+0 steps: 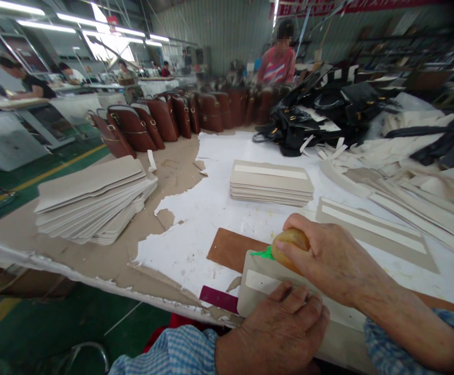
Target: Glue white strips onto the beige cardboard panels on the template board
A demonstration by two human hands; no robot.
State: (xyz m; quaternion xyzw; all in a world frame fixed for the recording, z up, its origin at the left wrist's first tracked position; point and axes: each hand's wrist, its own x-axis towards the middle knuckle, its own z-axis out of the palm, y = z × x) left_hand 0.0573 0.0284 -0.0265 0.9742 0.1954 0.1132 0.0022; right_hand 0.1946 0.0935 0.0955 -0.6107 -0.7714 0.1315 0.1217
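A beige panel [249,295] with a white strip [261,282] along it lies at the table's front edge. My left hand [277,325] rests flat on it, fingers stretched out, covering part of the strip. In my right hand [328,255] is an amber, rounded squeeze bottle [290,245], gripped between thumb and fingers. Its green tip [264,253] points left and meets the panel's upper left edge, though I cannot tell how firmly it touches. A brown leather piece [230,249] sits partly under the panel. Beside the panel's left end is a purple strip [218,299].
Stacked beige panels [271,182] stand ahead; a fanned pile [94,200] is at left. Another panel [379,234] lies at right. Brown bags [164,120], black bags [308,114] and loose beige strips [418,172] fill the far side. A person [277,65] stands beyond.
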